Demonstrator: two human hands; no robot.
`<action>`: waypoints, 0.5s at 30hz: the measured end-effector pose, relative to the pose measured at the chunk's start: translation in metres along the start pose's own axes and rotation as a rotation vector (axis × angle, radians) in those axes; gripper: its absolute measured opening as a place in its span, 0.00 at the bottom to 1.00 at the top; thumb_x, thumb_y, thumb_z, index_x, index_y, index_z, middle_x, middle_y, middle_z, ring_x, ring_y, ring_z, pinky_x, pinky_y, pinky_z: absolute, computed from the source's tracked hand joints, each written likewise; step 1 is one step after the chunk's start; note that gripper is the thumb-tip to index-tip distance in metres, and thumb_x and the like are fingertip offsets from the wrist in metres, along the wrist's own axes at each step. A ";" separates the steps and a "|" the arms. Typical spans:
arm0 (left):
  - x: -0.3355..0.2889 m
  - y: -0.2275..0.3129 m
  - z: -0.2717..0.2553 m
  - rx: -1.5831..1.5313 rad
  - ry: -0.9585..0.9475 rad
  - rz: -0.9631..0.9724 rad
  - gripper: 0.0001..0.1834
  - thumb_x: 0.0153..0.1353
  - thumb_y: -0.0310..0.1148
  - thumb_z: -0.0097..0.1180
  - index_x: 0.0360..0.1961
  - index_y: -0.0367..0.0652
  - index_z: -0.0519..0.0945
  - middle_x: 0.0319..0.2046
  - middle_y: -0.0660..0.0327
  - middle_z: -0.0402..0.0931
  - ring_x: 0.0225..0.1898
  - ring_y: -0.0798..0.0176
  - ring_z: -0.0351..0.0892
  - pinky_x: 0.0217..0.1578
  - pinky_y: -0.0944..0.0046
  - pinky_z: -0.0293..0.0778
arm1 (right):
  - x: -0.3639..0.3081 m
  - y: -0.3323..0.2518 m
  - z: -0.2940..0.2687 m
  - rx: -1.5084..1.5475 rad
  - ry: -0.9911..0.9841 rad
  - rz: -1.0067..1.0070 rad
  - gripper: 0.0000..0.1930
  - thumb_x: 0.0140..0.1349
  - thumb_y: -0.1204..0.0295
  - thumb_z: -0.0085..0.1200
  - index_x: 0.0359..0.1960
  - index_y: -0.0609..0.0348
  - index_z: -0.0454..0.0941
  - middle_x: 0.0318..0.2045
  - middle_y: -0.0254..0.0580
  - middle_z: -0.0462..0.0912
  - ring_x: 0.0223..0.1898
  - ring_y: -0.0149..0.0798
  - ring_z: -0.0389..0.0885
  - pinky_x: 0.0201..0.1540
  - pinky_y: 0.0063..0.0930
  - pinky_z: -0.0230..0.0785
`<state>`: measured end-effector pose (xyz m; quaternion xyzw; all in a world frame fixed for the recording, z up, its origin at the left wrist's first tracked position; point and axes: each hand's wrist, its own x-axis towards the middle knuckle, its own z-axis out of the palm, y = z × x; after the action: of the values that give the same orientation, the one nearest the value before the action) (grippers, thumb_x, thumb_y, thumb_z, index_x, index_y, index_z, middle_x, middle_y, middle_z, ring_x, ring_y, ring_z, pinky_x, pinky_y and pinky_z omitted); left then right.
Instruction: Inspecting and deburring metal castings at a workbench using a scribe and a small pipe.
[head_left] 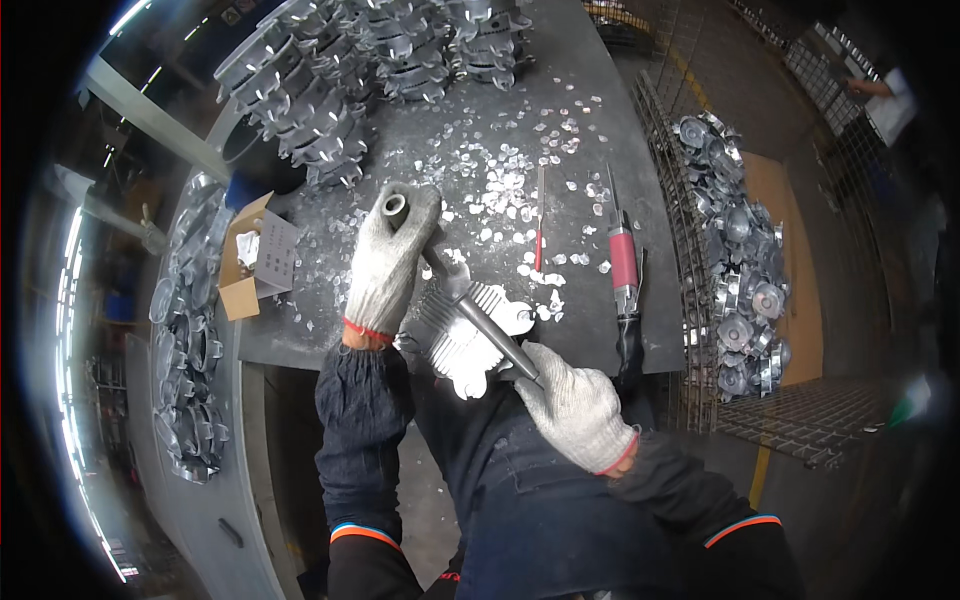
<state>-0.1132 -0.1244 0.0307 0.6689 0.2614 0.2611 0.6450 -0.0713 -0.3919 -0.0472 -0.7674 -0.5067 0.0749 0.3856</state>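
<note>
My left hand (393, 255), in a white knitted glove, is closed around a dark metal tube (396, 207) whose round open end shows at the top of the fist. Gripped in my right hand (578, 408), also gloved, is the near end of a dark metal rod (492, 328). The rod slants up and left across a silver finned metal casting (462, 340) with rounded lugs, at the table's near edge. Its far end meets dark metal beside my left hand; whether rod and tube are one piece I cannot tell. What supports the casting is partly hidden.
Small silver flakes (505, 180) litter the dark table (420, 130). To the right lie a thin red-handled tool (540, 230) and a red-bodied power tool (622, 258). Stacked castings (310, 100) stand at the back; an open carton (262, 262) sits left. A wire cage (735, 260) holds more castings.
</note>
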 end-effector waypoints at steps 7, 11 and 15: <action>0.007 -0.013 0.008 -0.493 0.229 0.009 0.20 0.75 0.47 0.65 0.28 0.56 0.71 0.18 0.74 0.61 0.15 0.73 0.57 0.16 0.67 0.51 | -0.001 -0.003 0.002 -0.089 0.029 -0.035 0.25 0.68 0.68 0.67 0.62 0.66 0.76 0.31 0.49 0.88 0.27 0.51 0.88 0.33 0.44 0.78; 0.012 -0.025 0.011 -0.552 0.076 0.008 0.20 0.76 0.46 0.63 0.28 0.54 0.72 0.19 0.74 0.61 0.16 0.73 0.58 0.17 0.67 0.52 | 0.000 0.000 0.002 -0.171 0.033 -0.095 0.28 0.66 0.66 0.70 0.63 0.69 0.76 0.40 0.46 0.90 0.28 0.43 0.89 0.30 0.38 0.77; 0.011 -0.031 0.018 -0.405 0.189 0.006 0.13 0.76 0.43 0.62 0.36 0.50 0.76 0.22 0.71 0.66 0.17 0.73 0.61 0.17 0.68 0.54 | -0.001 0.002 0.005 -0.200 0.049 -0.108 0.28 0.66 0.66 0.70 0.63 0.69 0.76 0.39 0.46 0.90 0.27 0.43 0.89 0.30 0.39 0.77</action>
<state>-0.0930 -0.1285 -0.0011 0.4989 0.2608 0.3717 0.7382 -0.0727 -0.3904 -0.0521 -0.7752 -0.5426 -0.0158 0.3230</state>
